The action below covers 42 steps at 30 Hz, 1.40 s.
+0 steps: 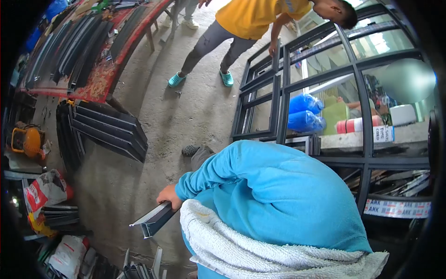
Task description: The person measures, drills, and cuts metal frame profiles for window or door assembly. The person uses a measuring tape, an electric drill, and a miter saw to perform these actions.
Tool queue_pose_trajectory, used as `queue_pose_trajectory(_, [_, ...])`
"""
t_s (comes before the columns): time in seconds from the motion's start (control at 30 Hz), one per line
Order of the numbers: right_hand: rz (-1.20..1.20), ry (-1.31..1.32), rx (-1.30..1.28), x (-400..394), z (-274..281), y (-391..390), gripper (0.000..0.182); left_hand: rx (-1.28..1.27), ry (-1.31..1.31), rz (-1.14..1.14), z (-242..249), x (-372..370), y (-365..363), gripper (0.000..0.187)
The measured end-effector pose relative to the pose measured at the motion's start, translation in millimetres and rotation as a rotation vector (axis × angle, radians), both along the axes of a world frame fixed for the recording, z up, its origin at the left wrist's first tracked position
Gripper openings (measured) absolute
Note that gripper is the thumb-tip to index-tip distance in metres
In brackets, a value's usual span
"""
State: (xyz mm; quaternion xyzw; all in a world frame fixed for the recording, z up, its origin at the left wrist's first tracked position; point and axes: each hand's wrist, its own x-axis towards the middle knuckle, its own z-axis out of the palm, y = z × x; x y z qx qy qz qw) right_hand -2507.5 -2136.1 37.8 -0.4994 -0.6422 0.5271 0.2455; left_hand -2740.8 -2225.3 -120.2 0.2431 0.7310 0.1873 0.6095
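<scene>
From the right, a blue sleeve (297, 186) bends across the view to my right hand (170, 196). Its fingers are wrapped over a dark grey metal profile (160, 221) with a pale upper face. The profile's cut, hollow end points to the lower left; its other end disappears behind the sleeve and a white towel (241, 242) draped close to the camera. A dark shoe (189, 150) and part of a grey trouser leg show beyond the sleeve. My left hand is out of view.
A large black window frame (360, 88) stands at right; a person in a yellow shirt (248, 21) touches it. Dark strips lie on a red-covered table (104, 88). Angled profiles (109, 130) are stacked beside it. Bags (49, 190) and an orange lamp-like object (32, 142) stand left.
</scene>
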Motion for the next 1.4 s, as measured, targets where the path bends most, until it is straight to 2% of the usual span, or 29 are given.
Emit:
queue_pose_trajectory(0.27, [-0.055,-0.002,-0.047,-9.6,2.5,-9.4,0.049,-0.018,0.006,-0.064,-0.3,-6.2,1.9,0.023])
queue_pose_trajectory(0.7, [0.006,-0.021,-0.041,-12.7,-10.8,-1.5,0.052,-0.046,0.053,-0.117,9.1,-12.2,1.4,0.023])
queue_pose_trajectory(0.87, [0.001,0.034,0.000,0.3,-35.4,0.0,0.051,-0.060,0.082,-0.147,16.0,-6.4,1.8,0.024])
queue_pose_trajectory(1.0, [-0.024,0.036,-0.108,37.5,-11.7,0.4,0.051,-0.071,0.108,-0.185,20.5,2.3,2.5,0.024])
queue_pose_trajectory(1.1, [-0.080,0.045,-0.040,59.1,-19.6,-0.3,0.049,-0.082,0.131,-0.207,24.8,10.5,1.5,0.024])
queue_pose_trajectory(1.4, [-0.081,0.025,-0.089,142.9,-25.8,0.9,0.052,-0.099,0.199,-0.257,39.4,41.9,-1.0,0.025])
